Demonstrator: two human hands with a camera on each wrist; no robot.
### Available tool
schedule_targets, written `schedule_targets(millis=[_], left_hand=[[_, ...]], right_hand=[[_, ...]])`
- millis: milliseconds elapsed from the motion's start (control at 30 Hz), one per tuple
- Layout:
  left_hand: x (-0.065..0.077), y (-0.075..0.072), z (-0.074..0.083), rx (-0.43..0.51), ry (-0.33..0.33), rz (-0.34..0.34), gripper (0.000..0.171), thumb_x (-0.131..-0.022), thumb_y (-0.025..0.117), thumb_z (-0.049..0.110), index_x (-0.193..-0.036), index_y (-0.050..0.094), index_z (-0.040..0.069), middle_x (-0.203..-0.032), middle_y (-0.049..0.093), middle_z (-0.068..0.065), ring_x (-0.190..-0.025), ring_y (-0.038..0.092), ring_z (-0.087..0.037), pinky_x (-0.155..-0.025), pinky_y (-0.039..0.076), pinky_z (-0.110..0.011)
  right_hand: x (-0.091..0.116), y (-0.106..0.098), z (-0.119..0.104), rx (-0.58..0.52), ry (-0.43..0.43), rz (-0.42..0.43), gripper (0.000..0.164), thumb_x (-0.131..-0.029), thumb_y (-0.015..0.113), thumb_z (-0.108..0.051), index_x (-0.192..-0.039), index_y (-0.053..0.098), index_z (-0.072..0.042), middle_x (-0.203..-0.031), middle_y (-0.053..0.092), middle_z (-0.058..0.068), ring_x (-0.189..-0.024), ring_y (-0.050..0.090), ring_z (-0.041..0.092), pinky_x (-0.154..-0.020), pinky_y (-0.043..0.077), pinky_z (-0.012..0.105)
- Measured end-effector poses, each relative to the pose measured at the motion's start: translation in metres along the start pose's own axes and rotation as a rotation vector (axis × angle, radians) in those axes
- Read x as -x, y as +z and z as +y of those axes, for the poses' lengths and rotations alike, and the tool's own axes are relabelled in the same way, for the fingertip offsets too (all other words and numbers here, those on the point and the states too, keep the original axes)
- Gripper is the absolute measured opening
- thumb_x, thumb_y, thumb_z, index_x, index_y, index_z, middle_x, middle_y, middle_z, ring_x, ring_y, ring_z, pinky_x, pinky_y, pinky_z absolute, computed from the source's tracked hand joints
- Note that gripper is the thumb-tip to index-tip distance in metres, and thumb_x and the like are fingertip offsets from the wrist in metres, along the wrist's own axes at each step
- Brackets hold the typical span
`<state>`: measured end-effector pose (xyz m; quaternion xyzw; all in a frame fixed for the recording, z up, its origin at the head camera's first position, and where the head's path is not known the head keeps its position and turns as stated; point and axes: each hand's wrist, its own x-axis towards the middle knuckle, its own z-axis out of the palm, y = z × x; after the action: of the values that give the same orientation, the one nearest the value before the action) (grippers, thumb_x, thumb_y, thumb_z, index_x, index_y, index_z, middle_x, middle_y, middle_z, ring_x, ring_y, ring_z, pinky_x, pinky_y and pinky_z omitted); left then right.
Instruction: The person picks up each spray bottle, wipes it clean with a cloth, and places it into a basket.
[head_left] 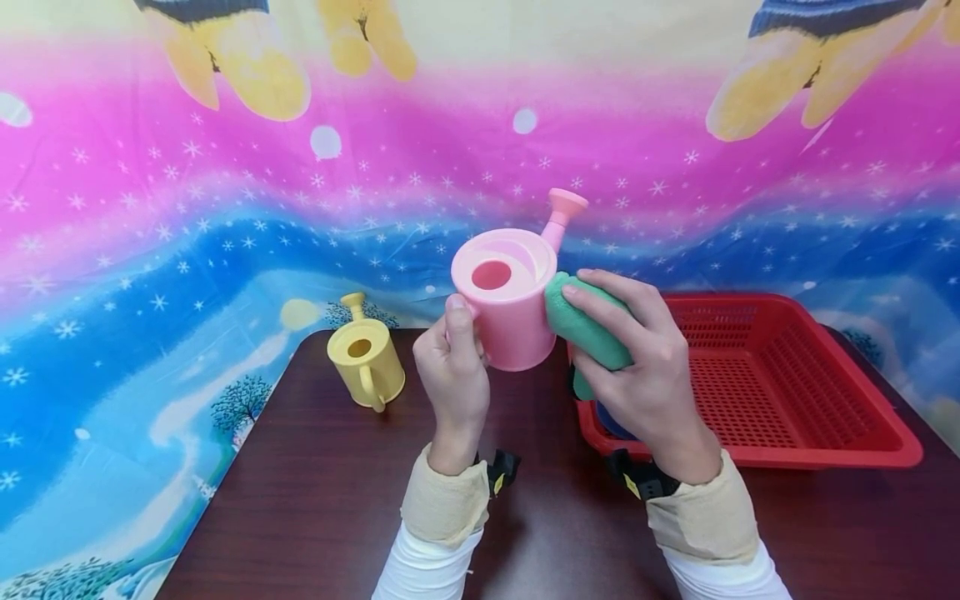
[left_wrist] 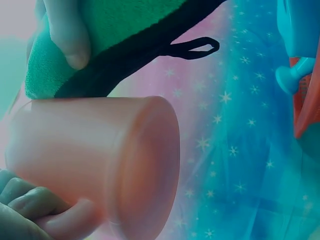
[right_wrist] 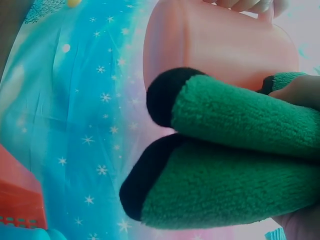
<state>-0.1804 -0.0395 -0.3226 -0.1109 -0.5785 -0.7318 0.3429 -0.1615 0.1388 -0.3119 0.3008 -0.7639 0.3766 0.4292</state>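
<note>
My left hand (head_left: 456,375) grips the handle of a pink watering can (head_left: 517,329) and holds it up above the table. The can's round filling hole faces up, and its spout points away to the right. In my right hand (head_left: 656,371) is a folded green towel (head_left: 588,321), its fluffy face against the can's right side. The left wrist view shows the towel's black edging and a small hanging loop (left_wrist: 192,48). Curled fingers (left_wrist: 35,202) of the left hand wrap the handle there. Folded layers of the towel (right_wrist: 235,185) hide part of the can in the right wrist view.
A yellow watering can (head_left: 367,362) stands on the dark wooden table (head_left: 315,500) at the left. At the right sits a red plastic basket (head_left: 832,454). A blue watering can (left_wrist: 302,35) shows at it in the left wrist view. A patterned cloth (head_left: 450,150) hangs behind the table.
</note>
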Motion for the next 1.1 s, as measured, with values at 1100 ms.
schedule_targets(millis=[1100], left_hand=[[-0.0039, -0.0025, 0.0079, 0.183, 0.062, 0.087, 0.053, -0.105, 0.043, 0.026, -0.060, 0.029, 0.000, -0.050, 0.029, 0.002, -0.042, 0.027, -0.011, -0.042, 0.024, -0.022]], right_hand=[[0.0045, 0.0093, 0.0070, 0.076, 0.026, -0.211, 0.073, -0.069, 0.089, 0.004, -0.133, 0.068, -0.022, -0.141, 0.058, 0.009, -0.127, 0.053, 0.031, -0.088, 0.056, 0.056]])
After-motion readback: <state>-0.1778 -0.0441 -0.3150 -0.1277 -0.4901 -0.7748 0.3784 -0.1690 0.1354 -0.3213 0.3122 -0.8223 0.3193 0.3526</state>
